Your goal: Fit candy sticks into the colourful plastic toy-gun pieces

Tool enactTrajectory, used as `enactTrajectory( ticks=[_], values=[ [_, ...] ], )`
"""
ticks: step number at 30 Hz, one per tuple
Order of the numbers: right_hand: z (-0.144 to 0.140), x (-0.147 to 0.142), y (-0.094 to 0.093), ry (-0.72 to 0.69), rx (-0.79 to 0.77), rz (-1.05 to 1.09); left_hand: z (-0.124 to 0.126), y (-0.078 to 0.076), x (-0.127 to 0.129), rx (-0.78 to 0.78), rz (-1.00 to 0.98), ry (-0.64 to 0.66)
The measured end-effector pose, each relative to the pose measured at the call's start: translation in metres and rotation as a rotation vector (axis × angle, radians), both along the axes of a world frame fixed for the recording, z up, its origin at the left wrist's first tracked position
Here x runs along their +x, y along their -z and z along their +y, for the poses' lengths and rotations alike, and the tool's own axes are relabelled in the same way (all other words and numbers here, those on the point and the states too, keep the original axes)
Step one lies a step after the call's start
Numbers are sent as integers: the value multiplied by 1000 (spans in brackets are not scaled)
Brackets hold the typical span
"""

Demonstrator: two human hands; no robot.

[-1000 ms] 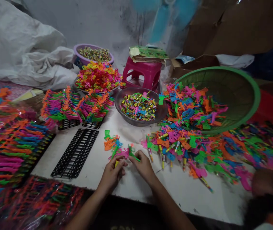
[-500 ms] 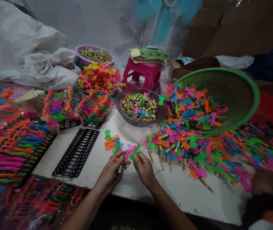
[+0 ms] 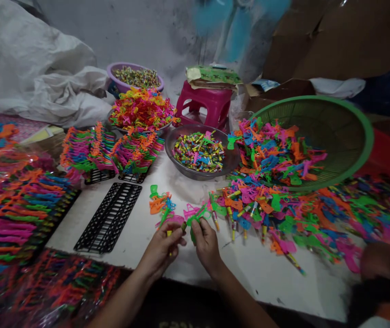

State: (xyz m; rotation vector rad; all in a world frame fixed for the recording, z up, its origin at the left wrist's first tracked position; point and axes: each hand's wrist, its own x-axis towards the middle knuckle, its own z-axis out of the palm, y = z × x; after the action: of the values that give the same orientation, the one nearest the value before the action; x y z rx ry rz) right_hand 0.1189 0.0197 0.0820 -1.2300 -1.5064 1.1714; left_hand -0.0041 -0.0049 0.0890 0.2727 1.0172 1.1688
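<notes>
Over on the left I see a black rack point(image 3: 108, 218) on the white table point(image 3: 135, 228); to its right, the left hand point(image 3: 162, 244) is closed around a small yellow stick point(image 3: 169, 233), fingertips pinching a dark bit I can't make out. Next comes the green toy point(image 3: 195, 219), between the two hands, with the right hand point(image 3: 208, 241) gripping its lower part. It looks very light, stiff and slightly slick, its thin parts perhaps easily snapped, so I'd hold the broader end. Farther right, loose toys point(image 3: 266, 206) lie beside a green basket point(image 3: 369, 136)
</notes>
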Motion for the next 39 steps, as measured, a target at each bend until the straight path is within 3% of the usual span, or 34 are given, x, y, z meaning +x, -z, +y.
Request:
enactTrajectory(
  ticks=[3,11,16,26,31,33,36,39],
  values=[
    [2,1,-3,-32,13,-20,-3,-6,4,61,156,108],
    [0,2,-4,0,1,-37,0,-12,4,108,296,43],
    [-2,0,-6,19,31,-80,-3,-7,4,159,397,76],
    [-4,-8,-7,-18,83,-190,-12,4,1,503,872,1],
    [9,11,-6,17,59,-240,-4,13,5,451,867,146],
    [27,42,-13,116,47,-328,1,19,-3,427,1002,133],
    [58,106,-29,493,20,-559,8,29,-26,329,1387,60],
    [76,146,-39,895,189,-852,12,37,-45,189,1588,148]
  ],
)
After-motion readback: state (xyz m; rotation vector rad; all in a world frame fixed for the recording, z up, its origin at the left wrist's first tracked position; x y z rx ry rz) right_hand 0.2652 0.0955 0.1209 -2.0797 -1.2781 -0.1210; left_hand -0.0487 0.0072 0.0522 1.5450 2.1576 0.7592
